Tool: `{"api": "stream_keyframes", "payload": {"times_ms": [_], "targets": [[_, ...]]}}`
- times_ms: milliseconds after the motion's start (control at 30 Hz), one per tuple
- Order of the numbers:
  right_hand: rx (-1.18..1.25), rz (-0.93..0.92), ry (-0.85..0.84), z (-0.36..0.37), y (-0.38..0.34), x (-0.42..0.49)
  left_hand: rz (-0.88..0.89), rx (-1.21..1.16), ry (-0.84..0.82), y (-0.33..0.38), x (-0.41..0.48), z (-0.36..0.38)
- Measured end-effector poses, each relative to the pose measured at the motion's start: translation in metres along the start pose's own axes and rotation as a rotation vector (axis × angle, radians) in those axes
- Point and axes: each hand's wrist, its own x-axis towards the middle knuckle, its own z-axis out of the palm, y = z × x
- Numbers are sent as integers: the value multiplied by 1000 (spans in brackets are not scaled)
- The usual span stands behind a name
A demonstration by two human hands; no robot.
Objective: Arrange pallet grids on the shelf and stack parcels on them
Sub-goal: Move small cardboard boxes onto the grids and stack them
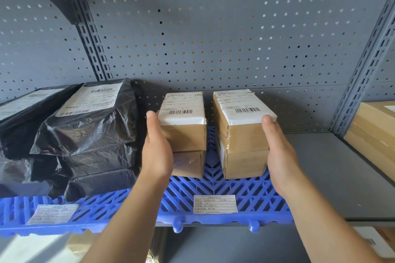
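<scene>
Two blue pallet grids lie side by side on the grey shelf, one at the left and one in the middle. On the middle grid stand two stacks of brown cardboard parcels, each two high with a white label on top. My left hand lies flat against the left side of the left stack. My right hand lies flat against the right side of the right stack. A narrow gap separates the stacks.
Black plastic-wrapped parcels are piled on the left grid, close to my left hand. Bare grey shelf extends right of the middle grid. Large cardboard boxes sit at the far right. A perforated grey back panel closes the shelf.
</scene>
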Motion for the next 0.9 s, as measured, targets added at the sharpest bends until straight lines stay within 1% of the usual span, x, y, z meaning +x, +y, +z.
{"api": "stream_keyframes", "payload": {"times_ms": [233, 400, 500, 700, 900], "targets": [[27, -22, 25, 15, 4, -5, -25, -39, -101, 1, -2, 8], [70, -8, 36, 20, 9, 1, 30, -27, -140, 1, -1, 8], [64, -28, 21, 18, 10, 4, 29, -23, -177, 1, 0, 8], [62, -84, 17, 12, 13, 10, 33, 14, -208, -1, 4, 7], [71, -120, 35, 13, 14, 13, 24, -4, -213, 4, 1, 11]]}}
